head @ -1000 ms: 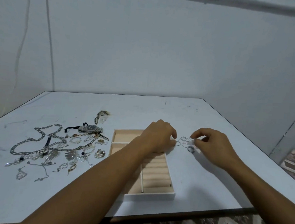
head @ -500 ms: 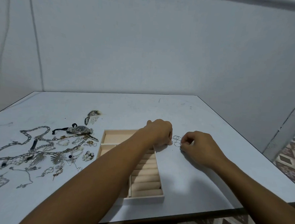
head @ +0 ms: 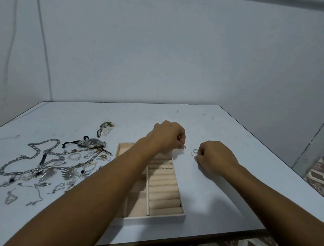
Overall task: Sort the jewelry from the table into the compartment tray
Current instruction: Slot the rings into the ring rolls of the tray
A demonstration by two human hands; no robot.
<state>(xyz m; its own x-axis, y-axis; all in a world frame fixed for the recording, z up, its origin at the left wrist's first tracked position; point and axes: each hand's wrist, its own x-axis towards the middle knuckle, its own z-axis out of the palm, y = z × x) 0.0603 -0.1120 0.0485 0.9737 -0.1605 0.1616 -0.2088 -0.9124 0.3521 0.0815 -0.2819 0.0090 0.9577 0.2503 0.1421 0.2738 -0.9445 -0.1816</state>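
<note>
"Beside the far right corner of the compartment tray [head: 149, 218], what is the left hand [head: 168, 138] doing?"

"It is pinching one thin ring [head: 182, 147] between curled fingertips, just above the table [head: 209, 199]. The ring is a plain wire hoop, metallic and very fine."

"Which way is the target lying from that pinch?"

"The ring rolls [head: 164, 186] are lying nearward and slightly left of it. They are filling the tray's right column as padded beige cylinders. Each roll's long axis is running left to right, so the slots between them are running the same way. In my judgement the hoop is needing to go in edge-first, parallel to a slot."

"Are any slots occupied?"

"A few seated rings [head: 167, 163] are showing in the far rolls. The near rolls are looking free."

"And the right hand [head: 218, 158]?"

"It is resting on the table right of the tray, fingers curled against a cluster of loose rings [head: 194, 152]. I cannot tell whether it is gripping one. The left hand is the nearer to the tray."

"What is remaining?"

"A heap toward the table's left edge: a heavy link chain [head: 31, 154], a wristwatch [head: 92, 142] and pendants. Sorting is looking early."
</note>
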